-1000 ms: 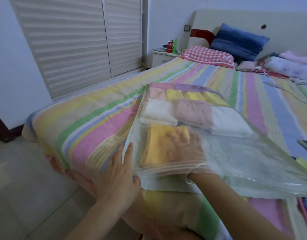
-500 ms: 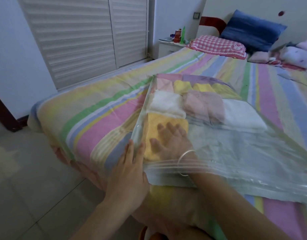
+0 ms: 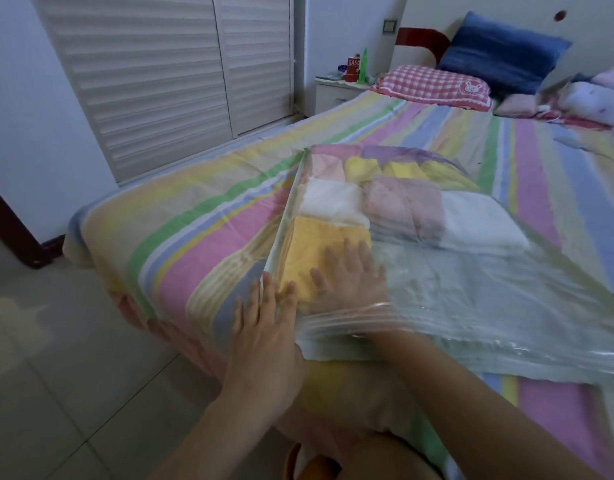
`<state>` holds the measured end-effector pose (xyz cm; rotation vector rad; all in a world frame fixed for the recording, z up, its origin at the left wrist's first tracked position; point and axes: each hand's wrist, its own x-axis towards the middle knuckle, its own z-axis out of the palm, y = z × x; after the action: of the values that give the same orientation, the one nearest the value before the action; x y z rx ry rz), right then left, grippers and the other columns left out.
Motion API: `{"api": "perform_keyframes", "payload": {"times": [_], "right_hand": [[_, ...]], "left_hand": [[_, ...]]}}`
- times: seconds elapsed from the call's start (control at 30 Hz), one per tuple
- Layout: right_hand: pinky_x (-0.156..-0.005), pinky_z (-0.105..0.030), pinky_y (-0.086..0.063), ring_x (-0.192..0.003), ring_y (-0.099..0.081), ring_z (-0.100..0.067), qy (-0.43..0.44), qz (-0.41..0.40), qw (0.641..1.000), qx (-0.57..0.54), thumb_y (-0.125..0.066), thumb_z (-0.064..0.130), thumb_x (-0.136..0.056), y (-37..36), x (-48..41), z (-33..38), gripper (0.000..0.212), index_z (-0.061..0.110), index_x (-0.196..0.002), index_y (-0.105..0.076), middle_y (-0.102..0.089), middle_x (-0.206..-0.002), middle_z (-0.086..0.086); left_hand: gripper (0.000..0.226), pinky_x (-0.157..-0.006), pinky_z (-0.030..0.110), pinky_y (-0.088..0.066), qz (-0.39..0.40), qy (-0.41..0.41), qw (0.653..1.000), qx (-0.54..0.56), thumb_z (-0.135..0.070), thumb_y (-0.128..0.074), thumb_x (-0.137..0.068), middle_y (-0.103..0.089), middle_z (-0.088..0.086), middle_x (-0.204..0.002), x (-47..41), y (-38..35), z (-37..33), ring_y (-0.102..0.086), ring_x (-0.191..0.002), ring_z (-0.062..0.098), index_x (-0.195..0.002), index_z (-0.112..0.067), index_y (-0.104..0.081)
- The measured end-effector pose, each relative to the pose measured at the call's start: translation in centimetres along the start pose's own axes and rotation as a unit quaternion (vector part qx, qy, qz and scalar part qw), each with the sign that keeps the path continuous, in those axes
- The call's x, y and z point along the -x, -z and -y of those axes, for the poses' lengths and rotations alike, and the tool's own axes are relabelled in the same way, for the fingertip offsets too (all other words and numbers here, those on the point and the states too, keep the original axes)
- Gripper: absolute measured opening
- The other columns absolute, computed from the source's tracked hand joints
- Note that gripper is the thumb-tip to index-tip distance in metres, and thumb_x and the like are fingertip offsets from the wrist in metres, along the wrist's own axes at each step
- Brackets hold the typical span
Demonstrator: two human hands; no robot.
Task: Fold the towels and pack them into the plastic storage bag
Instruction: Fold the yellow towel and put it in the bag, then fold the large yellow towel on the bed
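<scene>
Mid-packing: pressed yellow towel (image 3: 319, 244) flat in near-left corner of plastic storage bag (image 3: 489, 289), lying on bed (image 3: 194, 209), with right hand (image 3: 350, 278) inside, fingers spread. Braced bag's left edge with left hand (image 3: 264, 337), fingers straight. Next needed, probably: drawing right hand out without dragging towel.

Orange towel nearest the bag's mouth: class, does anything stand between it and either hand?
Right hand: nothing visible. It is inside the plastic storage bag, with straight fingers laid directly on the orange towel. Left hand: it lies outside at the bag's left edge, so the clear plastic wall separates it from the towel.
</scene>
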<state>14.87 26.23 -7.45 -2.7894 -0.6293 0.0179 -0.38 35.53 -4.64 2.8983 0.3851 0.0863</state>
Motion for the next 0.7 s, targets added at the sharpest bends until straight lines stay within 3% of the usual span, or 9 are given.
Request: {"api": "perform_keyframes", "payload": {"times": [0.03, 0.1, 0.17, 0.27, 0.33, 0.43, 0.53, 0.6, 0.7], "right_hand": [[-0.116, -0.057, -0.001, -0.147, 0.007, -0.029, 0.000, 0.009, 1.000, 0.019, -0.019, 0.064, -0.094, 0.3, 1.5, -1.0, 0.067, 0.031, -0.152, -0.012, 0.006, -0.160, -0.003], [-0.118, -0.051, 0.001, -0.147, 0.012, -0.024, 0.012, 0.021, 0.997, 0.070, 0.013, 0.077, -0.077, 0.8, 4.9, -3.2, 0.085, 0.038, -0.151, -0.004, 0.012, -0.160, 0.002], [-0.119, -0.046, -0.002, -0.148, 0.003, -0.022, 0.045, 0.035, 0.996, 0.065, 0.027, 0.078, -0.064, 1.8, 8.3, -5.2, 0.105, 0.037, -0.150, -0.016, -0.005, -0.160, 0.003], [-0.114, -0.042, -0.027, -0.139, -0.032, -0.027, 0.062, 0.016, 0.998, 0.012, -0.016, 0.064, -0.077, 4.9, 14.1, -8.3, 0.079, 0.026, -0.139, -0.046, -0.041, -0.148, -0.004], [-0.110, -0.037, -0.034, -0.133, -0.041, -0.024, 0.060, -0.006, 0.998, -0.032, -0.040, 0.051, -0.085, 7.4, 18.5, -10.6, 0.057, 0.025, -0.135, -0.052, -0.048, -0.142, -0.001], [-0.085, -0.030, -0.048, -0.105, -0.059, -0.014, 0.009, -0.095, 0.991, -0.089, -0.048, 0.046, -0.084, 10.1, 24.7, -14.7, 0.035, 0.032, -0.109, -0.067, -0.064, -0.109, 0.012], [-0.061, -0.028, -0.047, -0.071, -0.053, -0.005, -0.067, -0.207, 0.975, -0.043, -0.060, 0.035, -0.083, 11.6, 30.1, -20.0, 0.005, 0.033, -0.081, -0.065, -0.053, -0.075, 0.021], [-0.059, -0.027, -0.046, -0.066, -0.048, -0.001, -0.127, -0.204, 0.970, -0.020, -0.070, 0.027, -0.082, 12.5, 33.9, -22.9, 0.013, 0.035, -0.077, -0.061, -0.052, -0.072, 0.020], [-0.068, -0.025, -0.047, -0.076, -0.051, 0.000, -0.177, -0.130, 0.974, -0.058, -0.072, 0.037, -0.080, 12.6, 39.2, -26.1, 0.019, 0.044, -0.075, -0.055, -0.054, -0.079, 0.022]], "left_hand": [[0.079, -0.120, 0.041, 0.012, -0.005, -0.014, 1.000, -0.001, -0.018, -0.038, -0.096, 0.032, 0.005, -0.157, 0.2, 0.4, -0.6, 0.027, -0.145, 0.021, -0.152, -0.028, 0.017], [0.079, -0.120, 0.037, 0.013, -0.022, -0.063, 0.997, 0.039, -0.014, -0.040, -0.093, 0.027, -0.001, -0.159, 0.9, 1.0, -2.2, 0.026, -0.146, 0.015, -0.153, -0.032, 0.009], [0.072, -0.122, 0.033, 0.007, -0.047, -0.122, 0.985, 0.115, -0.010, -0.035, -0.090, 0.015, -0.008, -0.161, 1.7, 1.5, -4.6, 0.017, -0.146, 0.007, -0.153, -0.034, -0.010], [0.063, -0.119, 0.032, -0.021, -0.072, -0.187, 0.955, 0.219, -0.006, -0.037, -0.086, -0.015, -0.016, -0.159, 2.9, 1.6, -9.0, -0.013, -0.143, 0.005, -0.143, -0.033, -0.037], [0.061, -0.111, 0.030, -0.035, -0.081, -0.233, 0.934, 0.258, -0.009, -0.036, -0.081, -0.032, -0.015, -0.151, 3.9, 1.3, -12.4, -0.031, -0.137, 0.005, -0.137, -0.031, -0.046], [0.056, -0.104, 0.024, -0.040, -0.086, -0.291, 0.905, 0.297, -0.011, -0.036, -0.075, -0.052, -0.015, -0.131, 5.9, 0.2, -17.9, -0.047, -0.123, 0.003, -0.124, -0.027, -0.056], [0.043, -0.091, 0.022, -0.043, -0.048, -0.363, 0.879, 0.304, -0.018, -0.035, -0.076, -0.061, -0.012, -0.108, 8.7, -1.8, -23.0, -0.055, -0.103, 0.006, -0.109, -0.026, -0.062], [0.034, -0.087, 0.023, -0.045, -0.012, -0.405, 0.869, 0.285, -0.018, -0.039, -0.082, -0.063, -0.013, -0.103, 10.8, -3.5, -25.7, -0.055, -0.099, 0.004, -0.104, -0.027, -0.063], [0.023, -0.089, 0.025, -0.046, 0.027, -0.424, 0.872, 0.242, -0.028, -0.051, -0.085, -0.063, -0.016, -0.105, 13.1, -6.5, -27.9, -0.055, -0.102, 0.004, -0.105, -0.030, -0.062]]}}
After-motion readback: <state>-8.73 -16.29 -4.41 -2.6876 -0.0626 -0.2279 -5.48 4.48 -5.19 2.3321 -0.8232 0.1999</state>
